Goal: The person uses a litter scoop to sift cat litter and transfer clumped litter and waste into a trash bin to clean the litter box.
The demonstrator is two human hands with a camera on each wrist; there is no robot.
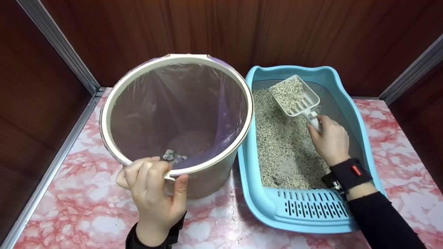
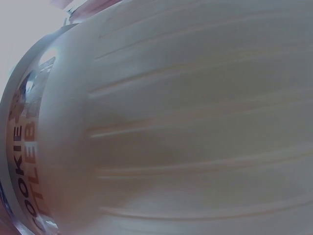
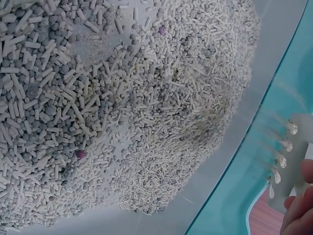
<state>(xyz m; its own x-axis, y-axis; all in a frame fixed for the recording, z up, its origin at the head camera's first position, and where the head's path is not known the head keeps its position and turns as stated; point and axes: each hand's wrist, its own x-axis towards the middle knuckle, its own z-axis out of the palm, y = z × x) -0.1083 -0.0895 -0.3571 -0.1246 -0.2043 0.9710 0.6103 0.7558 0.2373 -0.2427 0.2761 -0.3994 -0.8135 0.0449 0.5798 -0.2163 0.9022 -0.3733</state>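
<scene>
With the left hand (image 1: 154, 186) gripping the bin (image 1: 176, 117) rim at 6 o'clock and the right hand (image 1: 328, 140) clutching the full scoop (image 1: 294, 95), tilting it could spill litter (image 1: 283, 145).

Cream round plastic bin (image 1: 207, 176) lined with translucent purple bag (image 1: 180, 110), tilted, gripped at near rim. White slotted plastic scoop (image 1: 294, 97), loaded with pale pellet litter (image 1: 283, 145), held above light-blue plastic litter tray (image 1: 256, 207), just right of bin.

Even, soft indoor light, faint shadows; the left wrist view is blurred (too close), edges bowed.
</scene>
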